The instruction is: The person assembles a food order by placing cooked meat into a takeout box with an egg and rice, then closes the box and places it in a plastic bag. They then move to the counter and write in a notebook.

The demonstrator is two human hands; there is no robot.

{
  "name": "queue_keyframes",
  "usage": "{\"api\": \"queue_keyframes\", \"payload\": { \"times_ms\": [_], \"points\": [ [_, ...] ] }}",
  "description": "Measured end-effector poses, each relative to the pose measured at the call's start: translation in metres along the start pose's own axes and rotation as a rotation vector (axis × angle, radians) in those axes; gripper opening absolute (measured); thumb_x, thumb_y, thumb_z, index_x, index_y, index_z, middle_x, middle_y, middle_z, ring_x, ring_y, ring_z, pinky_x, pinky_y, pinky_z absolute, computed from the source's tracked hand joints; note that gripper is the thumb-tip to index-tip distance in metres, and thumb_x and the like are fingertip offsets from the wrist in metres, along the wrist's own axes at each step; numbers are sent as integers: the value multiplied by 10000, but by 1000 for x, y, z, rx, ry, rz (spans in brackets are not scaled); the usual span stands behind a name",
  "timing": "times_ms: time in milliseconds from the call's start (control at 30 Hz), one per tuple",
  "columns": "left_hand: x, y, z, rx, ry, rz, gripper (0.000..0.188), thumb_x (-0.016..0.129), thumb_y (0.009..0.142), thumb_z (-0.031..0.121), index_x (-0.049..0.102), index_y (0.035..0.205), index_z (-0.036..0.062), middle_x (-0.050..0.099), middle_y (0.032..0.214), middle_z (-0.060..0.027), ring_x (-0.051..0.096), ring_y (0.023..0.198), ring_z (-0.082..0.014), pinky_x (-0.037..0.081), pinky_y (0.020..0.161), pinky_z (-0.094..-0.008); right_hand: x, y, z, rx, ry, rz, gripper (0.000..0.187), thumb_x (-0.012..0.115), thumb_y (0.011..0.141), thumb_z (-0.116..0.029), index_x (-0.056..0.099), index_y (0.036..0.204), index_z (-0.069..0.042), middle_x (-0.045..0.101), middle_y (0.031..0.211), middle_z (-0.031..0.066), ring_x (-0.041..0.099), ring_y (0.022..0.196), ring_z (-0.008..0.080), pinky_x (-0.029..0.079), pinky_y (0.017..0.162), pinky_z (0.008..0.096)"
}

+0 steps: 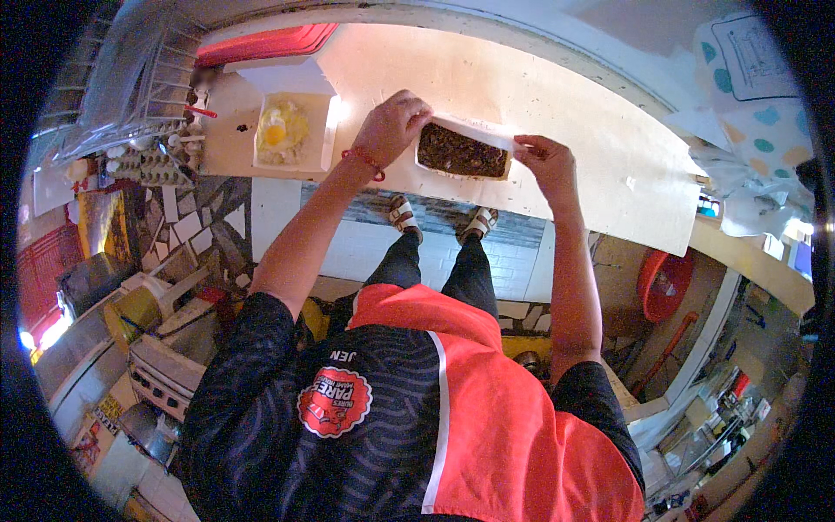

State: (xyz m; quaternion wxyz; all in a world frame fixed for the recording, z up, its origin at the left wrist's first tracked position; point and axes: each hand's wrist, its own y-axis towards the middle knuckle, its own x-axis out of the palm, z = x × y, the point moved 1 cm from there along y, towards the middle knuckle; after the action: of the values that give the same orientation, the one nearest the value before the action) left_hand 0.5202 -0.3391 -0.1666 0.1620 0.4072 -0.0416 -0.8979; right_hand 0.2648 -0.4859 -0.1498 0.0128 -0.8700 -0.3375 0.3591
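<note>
On the pale counter, a rectangular takeaway tub (465, 177) holds dark brown chopped food (461, 150). My left hand (391, 126), a red bracelet at its wrist, pinches the tub's upper left corner. At the opposite end my right hand (548, 165) has thumb and fingers closed on the upper right corner. A whitish strip (477, 130) runs along the far edge between both hands; whether it is a lid or the rim I cannot tell. Left of them stands an open white food box (329, 130) with a fried egg (276, 135) over rice.
Egg trays (152, 165) and a wire rack (165, 61) with plastic stand at the far left. A red tray (265, 43) lies at the back. Plastic bags (757, 204) hang at the right. Below the counter (609, 113) is a red basin (665, 285).
</note>
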Motion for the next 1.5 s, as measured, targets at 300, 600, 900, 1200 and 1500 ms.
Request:
{"api": "queue_keyframes", "payload": {
  "times_ms": [300,600,900,1200,1500],
  "points": [
    [10,-40,0,46,141,-98,248,603,873,131,620,1120,111,600,1110,-66,610,1012,-267,527,868,-380,15,-24,-4,-169,44,134,241,733,801,-139,725,1036,-88,685,1083,148,689,933,206,561,792,320],
    [33,-70,-26,34,-59,-5,1137,856,609,280,158,1483,79,250,1486,-214,305,1350,-390,295,1120,-436,16,-24,-5,-173,-137,132,193,674,849,-195,733,1013,-111,668,1105,167,668,991,266,538,841,360],
    [56,-66,-40,67,10,39,1103,876,588,269,223,1457,83,338,1415,-206,354,1310,-377,353,1075,-447,47,-46,19,-204,-125,171,248,705,797,-28,736,1025,-124,630,1177,128,650,967,224,551,801,321],
    [58,-88,-6,-263,-390,178,380,778,753,182,606,1064,48,622,1006,-120,646,938,-259,536,835,-345,63,-53,26,-142,-63,255,276,692,808,-2,721,1053,-124,592,1189,124,644,952,219,555,790,306],
    [69,-92,-9,-114,-51,253,167,727,753,113,640,893,86,621,956,-68,623,913,-250,510,815,-367,74,-56,54,-307,-232,274,189,676,816,-75,687,1005,-72,586,1013,117,598,885,229,515,740,329]
  ]
}}
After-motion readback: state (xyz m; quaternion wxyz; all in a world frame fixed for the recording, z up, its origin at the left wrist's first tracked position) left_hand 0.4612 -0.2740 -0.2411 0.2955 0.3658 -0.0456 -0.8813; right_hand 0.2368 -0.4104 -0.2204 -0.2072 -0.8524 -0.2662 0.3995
